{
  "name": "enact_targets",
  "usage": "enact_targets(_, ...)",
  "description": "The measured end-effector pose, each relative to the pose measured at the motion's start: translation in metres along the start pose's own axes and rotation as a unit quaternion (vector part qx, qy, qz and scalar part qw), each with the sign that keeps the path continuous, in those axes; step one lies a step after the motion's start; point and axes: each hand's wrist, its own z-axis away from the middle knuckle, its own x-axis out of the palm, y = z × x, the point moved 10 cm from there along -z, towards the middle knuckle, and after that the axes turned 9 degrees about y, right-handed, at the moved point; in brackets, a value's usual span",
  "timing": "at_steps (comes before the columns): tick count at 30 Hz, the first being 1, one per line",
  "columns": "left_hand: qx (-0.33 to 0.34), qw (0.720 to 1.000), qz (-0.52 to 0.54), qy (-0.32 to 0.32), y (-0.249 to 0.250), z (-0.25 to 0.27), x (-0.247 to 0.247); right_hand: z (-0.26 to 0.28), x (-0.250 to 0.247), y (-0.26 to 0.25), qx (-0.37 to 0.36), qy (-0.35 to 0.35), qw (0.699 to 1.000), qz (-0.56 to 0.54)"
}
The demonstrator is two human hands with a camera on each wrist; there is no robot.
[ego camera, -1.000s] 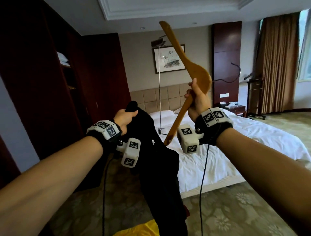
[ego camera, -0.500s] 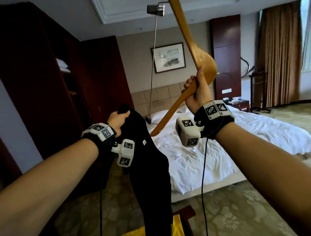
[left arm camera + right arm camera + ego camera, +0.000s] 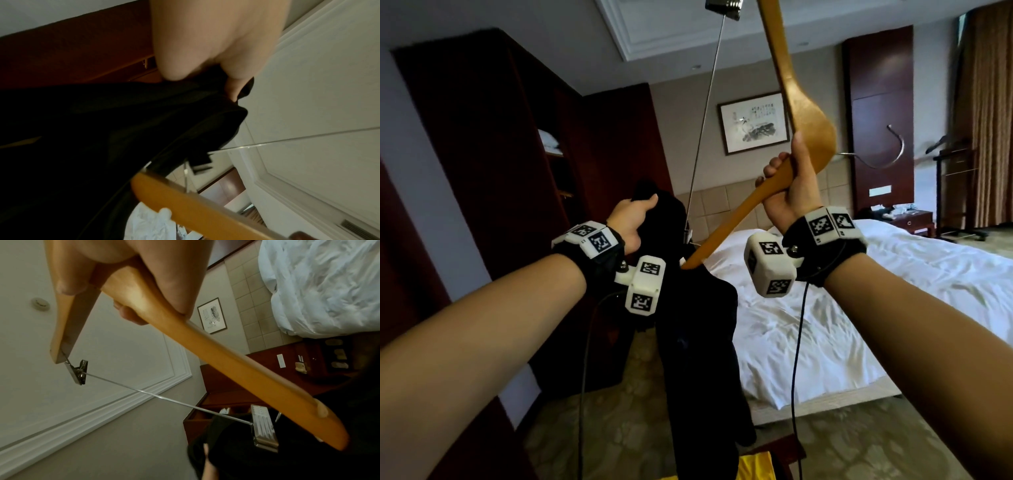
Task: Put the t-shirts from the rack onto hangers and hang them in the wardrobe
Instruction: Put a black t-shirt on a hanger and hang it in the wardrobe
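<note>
A black t-shirt (image 3: 698, 342) hangs down from my left hand (image 3: 631, 222), which grips its bunched top at the collar (image 3: 205, 91). My right hand (image 3: 787, 192) grips a wooden hanger (image 3: 801, 113) near its middle and holds it tilted. The hanger's lower arm tip (image 3: 693, 262) touches the shirt just below my left hand (image 3: 207, 48). Its upper arm runs out of the top of the head view. A metal bar with clips (image 3: 162, 398) spans the hanger's ends, and its metal hook (image 3: 890, 157) points right. The dark wardrobe (image 3: 482, 171) stands at the left.
A bed (image 3: 842, 308) with white sheets fills the middle right. A yellow cloth (image 3: 756, 467) lies on a dark wooden piece at the bottom edge. A nightstand (image 3: 911, 222) and a valet stand (image 3: 955, 192) are at the far right by brown curtains. Carpet lies underfoot.
My right hand has raised and tilted the hanger so its lower tip came left onto the shirt. My left hand with the shirt has held about the same place.
</note>
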Motion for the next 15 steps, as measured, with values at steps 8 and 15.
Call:
enact_targets(8, -0.020, 0.998, 0.041, -0.040, 0.030, 0.011, 0.004, 0.004, 0.000, 0.031, 0.028, -0.034, 0.998, 0.052)
enact_targets(15, -0.049, 0.997, 0.044, -0.036, 0.037, 0.008, -0.015, 0.010, -0.018, 0.054, 0.062, -0.074, 0.981, 0.169)
